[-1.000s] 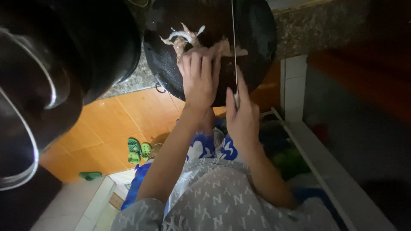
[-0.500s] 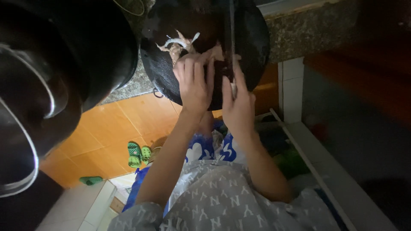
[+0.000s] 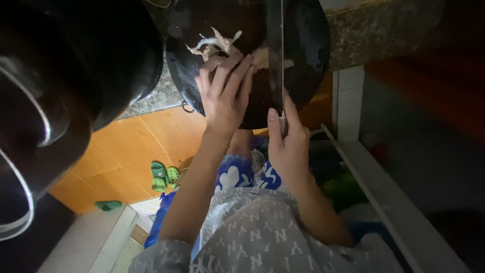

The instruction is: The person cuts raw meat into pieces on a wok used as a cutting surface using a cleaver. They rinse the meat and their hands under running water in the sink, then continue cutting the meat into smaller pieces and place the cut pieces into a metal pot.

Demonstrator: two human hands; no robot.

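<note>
**Cutting pale meat on a round dark board**

At far left, large dark pots [image 3: 60, 91] crowd the speckled stone bench [image 3: 384, 30]. Next comes the round dark chopping board [image 3: 308, 55], partly overhanging the bench's edge, with the pale piece of meat [image 3: 220, 45] lying near its middle. The left hand [image 3: 225, 98] presses flat on the meat, its grip spread, fingers [image 3: 237, 76] apart and pinning rather than clasping. Just beside it to the right, the knife [image 3: 275, 55] stands edge-down with its blade touching the meat; the right hand [image 3: 288, 146] has its grip clamped around the handle. To cut well, I'd judge the left fingertips should curl back from the blade, the board be kept steady, and the stroke run straight down.
</note>
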